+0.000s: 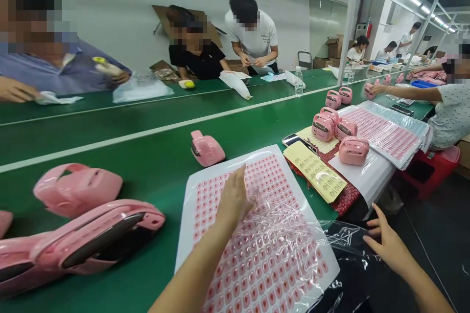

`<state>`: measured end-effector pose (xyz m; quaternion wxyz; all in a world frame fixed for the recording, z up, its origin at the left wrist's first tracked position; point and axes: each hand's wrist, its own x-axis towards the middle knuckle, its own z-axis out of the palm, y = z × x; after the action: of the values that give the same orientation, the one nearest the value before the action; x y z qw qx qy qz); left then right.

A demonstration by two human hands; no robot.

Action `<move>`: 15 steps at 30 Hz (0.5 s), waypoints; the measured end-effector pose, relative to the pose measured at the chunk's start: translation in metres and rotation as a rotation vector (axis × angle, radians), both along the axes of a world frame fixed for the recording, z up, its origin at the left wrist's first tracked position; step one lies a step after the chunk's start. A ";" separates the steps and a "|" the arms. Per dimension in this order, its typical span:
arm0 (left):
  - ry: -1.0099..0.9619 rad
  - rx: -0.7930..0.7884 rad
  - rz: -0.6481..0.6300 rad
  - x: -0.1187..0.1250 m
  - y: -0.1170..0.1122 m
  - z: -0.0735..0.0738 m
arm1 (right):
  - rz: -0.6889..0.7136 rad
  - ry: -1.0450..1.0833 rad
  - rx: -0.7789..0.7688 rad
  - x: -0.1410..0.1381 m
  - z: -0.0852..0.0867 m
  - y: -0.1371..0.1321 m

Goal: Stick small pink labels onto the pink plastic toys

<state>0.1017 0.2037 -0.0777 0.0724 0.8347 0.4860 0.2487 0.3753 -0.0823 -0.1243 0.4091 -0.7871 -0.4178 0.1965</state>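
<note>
My left hand (233, 200) lies flat on a white sheet of small pink printed stickers (235, 249), holding nothing. Clear plastic film (290, 230) covers the sheet's lower right part and stretches to my right hand (389, 244), which grips its edge over a black plastic sheet (352, 274). Large glossy pink device casings (84, 239) lie on the green conveyor belt (125, 146) left of the sheet. Another casing (77, 188) sits just beyond them, and a smaller pink device (207, 149) lies farther ahead.
Several pink devices (323, 127) stand on papers to the right, near a yellow instruction sheet (315, 171) and stacked sticker sheets (384, 132). A phone (295, 141) lies among them. Co-workers sit and stand along the belts; a seated person's hand (378, 89) touches a pink device.
</note>
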 end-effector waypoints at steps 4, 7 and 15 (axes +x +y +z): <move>0.011 0.164 -0.280 -0.041 -0.019 -0.009 | 0.135 -0.582 0.160 -0.021 0.005 0.008; 0.055 0.296 -0.462 -0.066 -0.037 -0.007 | 0.414 -0.749 0.318 -0.048 0.011 0.024; 0.013 0.105 -0.730 -0.072 -0.083 0.055 | 0.763 -0.395 0.579 -0.075 0.026 0.075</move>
<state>0.0293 0.1209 -0.0228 0.1101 0.9573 0.1433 0.2259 0.3006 -0.0075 -0.0979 0.4227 -0.4553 -0.7816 0.0558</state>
